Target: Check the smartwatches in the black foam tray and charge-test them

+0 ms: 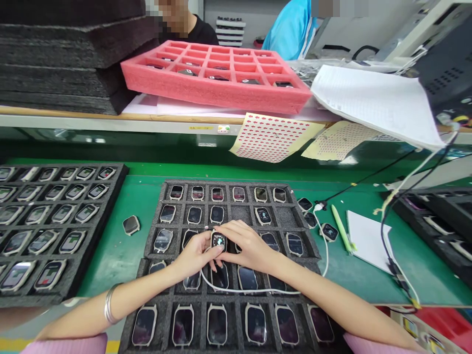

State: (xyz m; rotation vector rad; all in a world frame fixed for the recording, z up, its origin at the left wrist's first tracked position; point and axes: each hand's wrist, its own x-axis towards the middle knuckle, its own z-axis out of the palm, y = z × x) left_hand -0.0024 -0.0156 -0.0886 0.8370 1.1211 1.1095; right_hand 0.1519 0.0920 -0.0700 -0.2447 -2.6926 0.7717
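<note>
Both my hands meet over the dark foam tray in front of me. My left hand grips a small watch body with a lit screen, fingers curled round its side. My right hand closes over the same watch from the right, fingertips pressed on its top edge. A white cable runs from under my hands across the tray and off to the right. The tray's cells hold several watch bodies with dark screens.
A second dark tray of watches lies at the left, one loose watch between the trays. At the right sit loose watches, a green pen and white paper. A pink foam tray rests on the shelf; two people sit behind.
</note>
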